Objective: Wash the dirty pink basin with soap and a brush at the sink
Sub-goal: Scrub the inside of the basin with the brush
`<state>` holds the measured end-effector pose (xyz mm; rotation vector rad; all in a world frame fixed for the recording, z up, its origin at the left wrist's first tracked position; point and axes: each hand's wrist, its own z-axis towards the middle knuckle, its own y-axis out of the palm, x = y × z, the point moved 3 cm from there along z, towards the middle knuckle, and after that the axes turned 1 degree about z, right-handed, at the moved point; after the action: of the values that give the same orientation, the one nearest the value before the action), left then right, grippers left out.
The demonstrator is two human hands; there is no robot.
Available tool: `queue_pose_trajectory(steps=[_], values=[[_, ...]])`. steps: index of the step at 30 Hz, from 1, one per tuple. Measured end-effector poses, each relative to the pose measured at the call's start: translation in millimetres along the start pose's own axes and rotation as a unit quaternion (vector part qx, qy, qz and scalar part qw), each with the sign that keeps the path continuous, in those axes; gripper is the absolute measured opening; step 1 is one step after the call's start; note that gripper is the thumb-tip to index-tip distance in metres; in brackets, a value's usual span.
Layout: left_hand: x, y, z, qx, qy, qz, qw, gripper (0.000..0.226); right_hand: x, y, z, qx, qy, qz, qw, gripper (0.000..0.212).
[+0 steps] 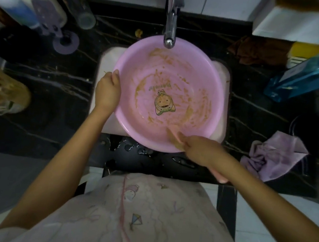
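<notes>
At frame centre, basin: round pink plastic basin (132, 69) sits over the white sink (106, 61), with brown smears inside; hard scrubbing could tip it.
Left hand: left hand (108, 91) grips the left rim; a wet rim may slip.
Right hand: right hand (200, 150) is wrapped round a pink-handled brush (173, 137), bristles on the near wall; fast strokes may flick muck out.

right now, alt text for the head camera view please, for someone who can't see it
A round pink plastic basin, smeared with brown grime around a cartoon print, sits in a white sink under a chrome tap. A person's left hand grips its left rim while the right hand holds a pink-handled brush at the near inner wall.
</notes>
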<state>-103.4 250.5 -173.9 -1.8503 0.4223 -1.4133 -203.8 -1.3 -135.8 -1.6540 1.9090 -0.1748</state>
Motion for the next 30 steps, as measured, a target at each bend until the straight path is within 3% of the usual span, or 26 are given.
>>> queue_pose_trajectory(steps=[3,5,7,9,11,12,16,19,22,25,27,30], values=[[-0.4,0.3,-1.1,-0.006,0.006,-0.006,1.000,0.045,-63.3,16.7,15.9,0.024,-0.097,0.086,0.991,0.050],[-3.6,-0.6,0.5,-0.011,0.003,-0.012,1.000,0.046,-78.5,27.6,15.4,0.052,-0.109,0.069,0.990,0.055],[-3.8,0.3,1.3,-0.016,0.001,-0.010,1.000,0.044,-51.0,29.7,4.0,0.058,-0.064,-0.002,0.996,0.059],[-3.5,0.2,1.1,-0.023,0.007,-0.014,1.000,0.041,-7.6,23.8,-10.2,0.055,0.039,-0.057,0.996,0.060],[-4.5,-2.6,0.3,-0.031,0.011,-0.020,0.999,0.044,14.6,17.2,-17.7,0.083,0.128,-0.072,0.986,0.056],[-4.3,-2.8,0.5,-0.033,0.010,-0.018,0.999,0.045,12.1,17.3,-13.9,0.099,0.134,-0.064,0.984,0.056],[-9.3,-2.2,4.9,-0.042,0.012,-0.032,0.999,0.049,-72.0,45.0,18.6,0.113,-0.024,0.191,0.975,0.048],[-11.7,-3.2,6.7,-0.060,0.014,-0.026,0.998,0.049,-82.7,62.6,18.1,0.145,-0.036,0.268,0.952,0.046],[-13.5,-6.0,8.9,-0.074,0.020,-0.041,0.996,0.049,-21.5,57.2,-4.8,0.167,0.093,0.136,0.972,0.045],[-12.2,-8.8,9.8,-0.102,0.032,-0.069,0.992,0.048,12.6,32.2,-18.1,0.192,0.230,-0.041,0.953,0.047],[-9.0,-13.0,10.3,-0.108,0.041,-0.081,0.990,0.047,-4.3,28.8,-6.1,0.187,0.203,-0.020,0.961,0.046],[-8.4,-17.2,16.8,-0.107,0.047,-0.078,0.990,0.048,-45.9,53.0,7.1,0.133,0.068,0.122,0.981,0.043]])
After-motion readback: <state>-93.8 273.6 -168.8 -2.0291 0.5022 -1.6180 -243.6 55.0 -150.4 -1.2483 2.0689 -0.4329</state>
